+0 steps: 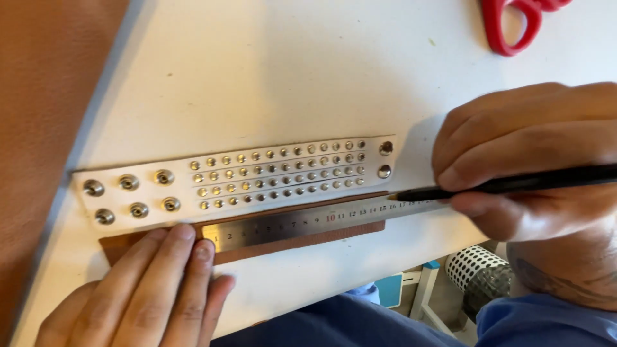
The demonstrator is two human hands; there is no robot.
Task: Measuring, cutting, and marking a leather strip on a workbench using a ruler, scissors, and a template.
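Observation:
A white studded strap (238,180) with snap fasteners lies across the white table (257,71). Just below it rests a brown leather strip (302,243) with a steel ruler (308,222) laid on top. My left hand (148,289) presses its fingertips on the ruler's left end and the leather strip. My right hand (533,154) grips a black pen (514,184), its tip touching the ruler's upper edge by the right end of the leather strip.
Red scissor handles (514,22) lie at the table's far right. A brown leather sheet (45,115) covers the left side. Below the table's near edge are a blue garment (360,321), a dotted white bin (482,270) and a white stool frame.

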